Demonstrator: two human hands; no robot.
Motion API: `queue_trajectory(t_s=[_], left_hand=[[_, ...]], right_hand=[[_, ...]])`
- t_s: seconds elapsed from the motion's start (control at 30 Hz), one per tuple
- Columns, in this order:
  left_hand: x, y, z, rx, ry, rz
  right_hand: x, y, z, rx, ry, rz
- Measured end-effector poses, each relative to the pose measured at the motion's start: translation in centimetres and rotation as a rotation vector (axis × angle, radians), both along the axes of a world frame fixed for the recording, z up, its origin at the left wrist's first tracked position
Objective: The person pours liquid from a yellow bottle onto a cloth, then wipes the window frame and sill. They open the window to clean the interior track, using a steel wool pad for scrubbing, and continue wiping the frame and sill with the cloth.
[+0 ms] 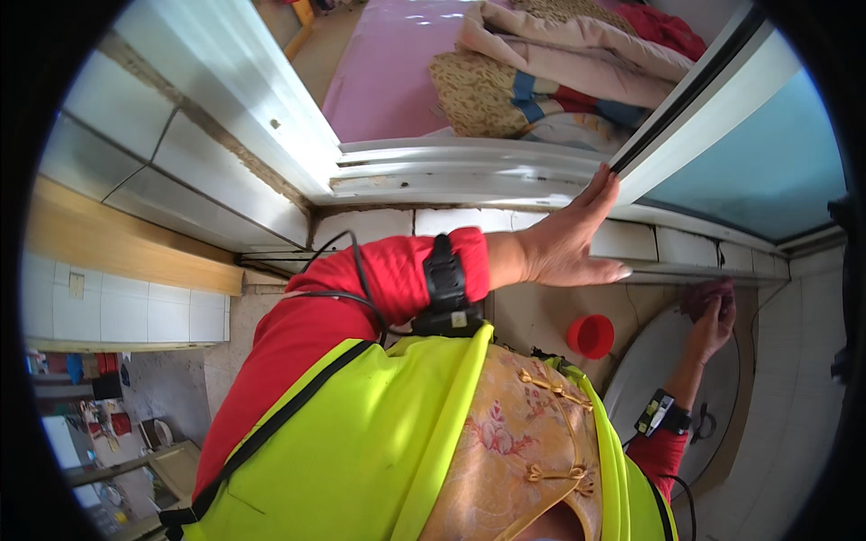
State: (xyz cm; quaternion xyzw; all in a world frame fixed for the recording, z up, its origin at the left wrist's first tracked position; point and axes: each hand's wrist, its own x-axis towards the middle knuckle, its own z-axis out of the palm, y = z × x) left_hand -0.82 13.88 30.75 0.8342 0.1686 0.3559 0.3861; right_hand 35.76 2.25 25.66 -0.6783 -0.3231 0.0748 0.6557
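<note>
My left hand (pixel 568 237) reaches across the white tiled sill (pixel 463 220), thumb spread from the other fingers. Its fingertips touch the edge of the white sliding window frame (pixel 710 111), beside a black strip (pixel 676 91). No object is in that hand. Lower on the right, my right hand (pixel 710 335) grips a dark purple cloth (pixel 703 297), close under the sill's ledge. Beneath that arm is a large round grey board or tabletop (pixel 643 379). The white window track (pixel 460 169) runs along the opening in front of me.
A red plastic cup (pixel 590 337) stands below the sill. Past the opening lies a pink-covered bed (pixel 385 74) with rumpled quilts (pixel 575 54). Frosted glass (pixel 758 162) fills the right side. A tiled wall (pixel 210 182) with a wooden band (pixel 135 237) bounds the left.
</note>
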Motion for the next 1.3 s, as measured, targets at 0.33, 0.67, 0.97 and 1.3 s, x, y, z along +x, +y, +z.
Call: queue_trajectory(t_s=[0.33, 0.67, 0.97, 1.3], left_hand=[[12.3, 0.7, 0.7, -0.133, 0.029, 0.000], [21.8, 2.6, 0.7, -0.076, 0.065, -0.001], [25.9, 2.6, -0.1, -0.105, 0.097, 0.030], [9.2, 1.8, 1.5, 0.095, -0.149, -0.066]], right_hand=[[-6.0, -8.0, -5.9, -0.015, 0.153, 0.147], [-8.6, -11.3, -6.5, -0.024, 0.296, 0.150], [-9.7, -12.4, -6.2, 0.032, 0.335, 0.154], [-11.1, -5.4, 1.2, 0.255, 0.584, 0.368]])
